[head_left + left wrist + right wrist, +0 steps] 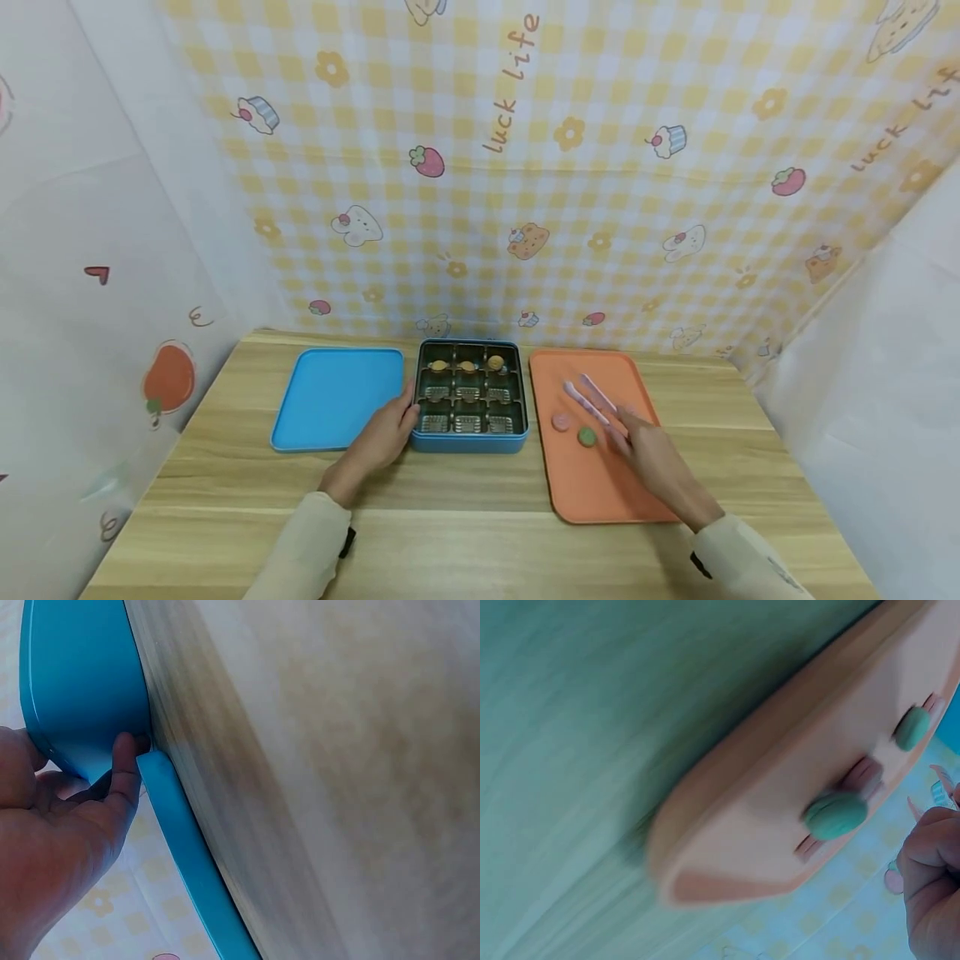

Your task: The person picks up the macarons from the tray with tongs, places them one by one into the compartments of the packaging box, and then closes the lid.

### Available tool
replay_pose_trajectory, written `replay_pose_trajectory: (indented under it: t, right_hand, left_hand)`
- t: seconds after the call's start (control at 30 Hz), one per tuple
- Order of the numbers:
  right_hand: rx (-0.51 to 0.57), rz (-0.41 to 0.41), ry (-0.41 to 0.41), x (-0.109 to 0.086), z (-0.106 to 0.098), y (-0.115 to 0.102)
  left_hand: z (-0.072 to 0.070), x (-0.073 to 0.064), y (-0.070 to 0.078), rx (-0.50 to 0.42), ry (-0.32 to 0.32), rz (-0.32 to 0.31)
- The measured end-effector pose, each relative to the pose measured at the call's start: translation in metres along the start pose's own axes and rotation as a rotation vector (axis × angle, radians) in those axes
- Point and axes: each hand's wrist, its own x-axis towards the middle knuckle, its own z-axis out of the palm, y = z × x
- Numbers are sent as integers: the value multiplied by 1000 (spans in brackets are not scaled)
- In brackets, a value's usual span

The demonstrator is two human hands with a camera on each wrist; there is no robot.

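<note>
A blue tin (468,443) with a dark compartment insert stands mid-table. Each back-row compartment has a small round tan piece (496,363) in it. My left hand (386,429) grips the tin's left wall, thumb at the rim and fingers along the outer side (82,682). Over the orange tray (592,492) my right hand (652,454) holds lilac tongs (588,405), their arms spread with nothing seen between the tips. Below them lie a pink macaron (560,422) and a green macaron (587,437). Green macarons (836,816) and pink ones (862,775) show in the right wrist view.
A flat blue tray or lid (337,396) lies to the left of the tin. The wooden table (450,542) runs back to a checked yellow cloth (480,275), and white sheets (892,358) hang at both sides.
</note>
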Motion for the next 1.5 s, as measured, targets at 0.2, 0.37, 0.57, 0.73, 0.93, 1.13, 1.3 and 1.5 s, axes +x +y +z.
replay_pose_trajectory:
  t: [0.2, 0.37, 0.57, 0.73, 0.93, 1.13, 1.3, 1.5]
  right_hand:
    - [-15, 49, -31, -9, -7, 12]
    - [-47, 30, 0, -16, -7, 20]
    - [-55, 29, 8, -18, -6, 24]
    - [-71, 26, 13, -18, -6, 24]
    - [-69, 46, -2, -19, -5, 24]
    - [-83, 41, -5, -21, -2, 26]
    - [-85, 41, -14, -22, 0, 26]
    - [-80, 39, -16, -22, 0, 25]
  left_hand:
    - [-1, 0, -2, 17, -6, -18]
    - [-2, 0, -1, 11, -18, -22]
    - [-4, -1, -3, 7, -10, -7]
    - [-4, 0, -4, 5, -8, 8]
    - [-3, 3, -3, 7, -9, 3]
    - [-2, 4, -3, 11, -16, 1]
    - [-2, 3, -2, 7, -18, -7]
    - [-2, 2, -1, 2, -20, -2]
